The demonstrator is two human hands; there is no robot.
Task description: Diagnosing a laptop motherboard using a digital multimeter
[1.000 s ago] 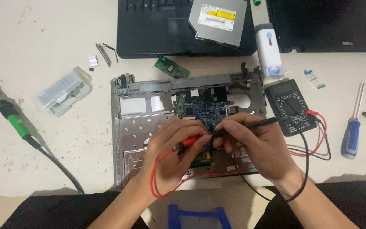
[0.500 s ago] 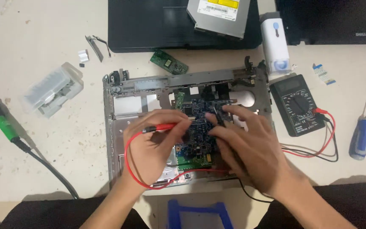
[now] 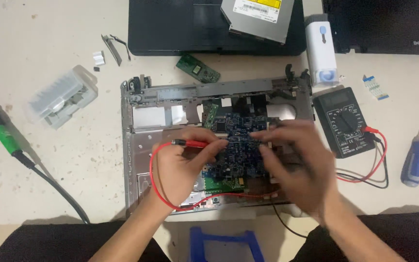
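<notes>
Hands are both down on the blue circuit board (image 3: 238,145) that sits inside a stripped silver laptop chassis (image 3: 141,145) in the middle of the table (image 3: 49,184). Left hand (image 3: 183,167) has its fingers curled tight around a red probe (image 3: 190,143), held roughly level with the tip end going toward the board, though the tip itself is hidden behind the fingers. Its red lead (image 3: 158,191) loops down around the wrist and runs along the bottom edge of the chassis. Right hand (image 3: 297,165) is blurry from motion; fingers look bent and close together over the right side of the board, but I honestly can't tell what it's pinching, if anything.

Just right of the chassis there's a black multimeter (image 3: 344,121) with red and black wires plugged in. Further right is a blue-handled screwdriver (image 3: 415,157). Above the chassis: a small green circuit card (image 3: 198,68), a silver optical drive (image 3: 260,17) lying on a black laptop (image 3: 180,29), and a white and blue bottle-like thing (image 3: 321,51). Off to the left sits a clear plastic box (image 3: 61,94) and a green-handled soldering iron (image 3: 1,133).
</notes>
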